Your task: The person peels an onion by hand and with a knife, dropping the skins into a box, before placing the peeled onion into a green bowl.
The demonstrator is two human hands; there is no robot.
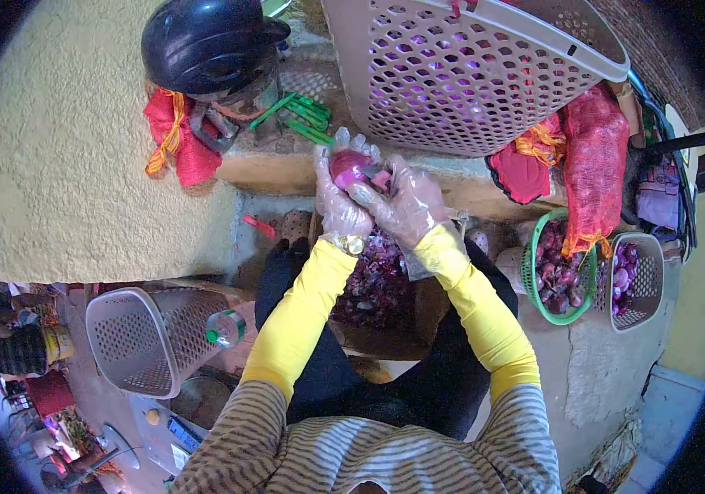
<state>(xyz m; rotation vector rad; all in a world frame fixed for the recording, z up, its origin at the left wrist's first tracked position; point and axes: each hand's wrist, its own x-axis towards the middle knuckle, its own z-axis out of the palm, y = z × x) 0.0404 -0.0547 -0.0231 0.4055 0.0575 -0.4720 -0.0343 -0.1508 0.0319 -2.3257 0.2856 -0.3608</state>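
My left hand [342, 193], in a clear plastic glove, is closed around a red onion [348, 167] with a shiny purple-pink surface. My right hand [406, 202], also gloved, presses against the onion's right side. Its fingers are curled on what looks like a small knife [373, 174], mostly hidden by the fingers and the onion. Below both hands, a box [369, 342] between my legs holds many loose onion skins [375, 284]. Several green-handled tools [309, 114] lie on the ledge just beyond my left hand.
A large perforated basket [451, 78] with onions stands on the ledge. Red mesh sacks [595, 156] lie at right, above a green basket [554, 309] and a grey basket [640, 305] of onions. Left are a black helmet [204, 49], another basket [126, 337] and a bottle [227, 328].
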